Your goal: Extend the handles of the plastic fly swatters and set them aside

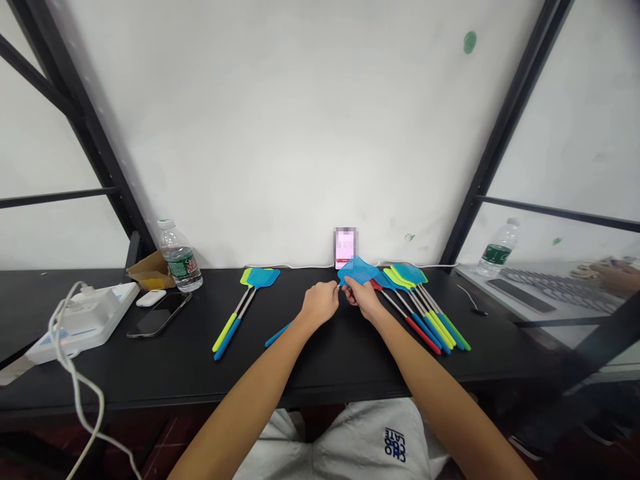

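Note:
Both my hands meet at the middle of the black table (325, 363). My left hand (319, 303) and my right hand (364, 299) are closed on one blue fly swatter (357, 271): its mesh head sticks up past my right hand, and its blue handle end (277, 335) shows under my left wrist. Two swatters (245, 303), one yellow-green and one blue, lie together to the left. To the right, a pile of several swatters (417, 303) with red, blue, yellow and green handles fans out on the table.
A phone (345, 248) stands against the white wall behind my hands. At the left are a water bottle (179, 257), a dark phone (159, 315), a white earbud case (151, 298), a cardboard box (150, 270) and a power strip (83, 320) with white cable. Another person's hand (617, 275) works at far right.

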`<state>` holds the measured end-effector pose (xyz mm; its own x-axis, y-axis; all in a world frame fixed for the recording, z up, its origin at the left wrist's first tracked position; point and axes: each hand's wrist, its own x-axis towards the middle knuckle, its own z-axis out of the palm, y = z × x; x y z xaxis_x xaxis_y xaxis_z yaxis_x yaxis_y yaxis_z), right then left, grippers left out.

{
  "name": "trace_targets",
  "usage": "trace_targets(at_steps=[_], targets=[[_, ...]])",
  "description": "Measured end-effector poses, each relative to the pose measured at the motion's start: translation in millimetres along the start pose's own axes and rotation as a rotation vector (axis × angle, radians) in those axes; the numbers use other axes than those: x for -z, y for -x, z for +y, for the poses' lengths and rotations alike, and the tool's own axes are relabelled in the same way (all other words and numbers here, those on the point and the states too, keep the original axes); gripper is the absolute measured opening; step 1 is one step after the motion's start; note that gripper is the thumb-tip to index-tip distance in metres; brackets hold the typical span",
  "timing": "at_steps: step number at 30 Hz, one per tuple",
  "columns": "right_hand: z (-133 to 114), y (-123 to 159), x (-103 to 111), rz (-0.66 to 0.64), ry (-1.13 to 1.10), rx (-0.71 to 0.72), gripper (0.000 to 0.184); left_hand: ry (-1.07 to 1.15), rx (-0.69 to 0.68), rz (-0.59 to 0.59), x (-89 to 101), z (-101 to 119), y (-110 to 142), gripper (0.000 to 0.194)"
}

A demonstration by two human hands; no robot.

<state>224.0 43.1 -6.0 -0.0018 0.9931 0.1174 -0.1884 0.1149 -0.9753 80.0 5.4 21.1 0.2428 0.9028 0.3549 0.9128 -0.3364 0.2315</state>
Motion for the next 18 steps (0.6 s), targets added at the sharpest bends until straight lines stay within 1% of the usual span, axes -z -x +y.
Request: trace_targets(at_steps=[5, 12, 18], targets=[[2.8, -1.8, 0.9, -0.078, -0.059, -0.04, 0.03, -0.025, -0.011, 0.0, 0.7, 1.9, 1.1, 0.033], [2.1, 1.0, -1.8, -0.076, -0.048, -0.039, 0.029, -0.03, -0.007, -0.002, 1.1, 2.3, 0.3, 0.033], [2.9, 0.8, -1.7, -0.125, -0.085, -0.045, 0.03, -0.01, -0.009, -0.008, -1.0, 1.1, -0.3, 0.031]])
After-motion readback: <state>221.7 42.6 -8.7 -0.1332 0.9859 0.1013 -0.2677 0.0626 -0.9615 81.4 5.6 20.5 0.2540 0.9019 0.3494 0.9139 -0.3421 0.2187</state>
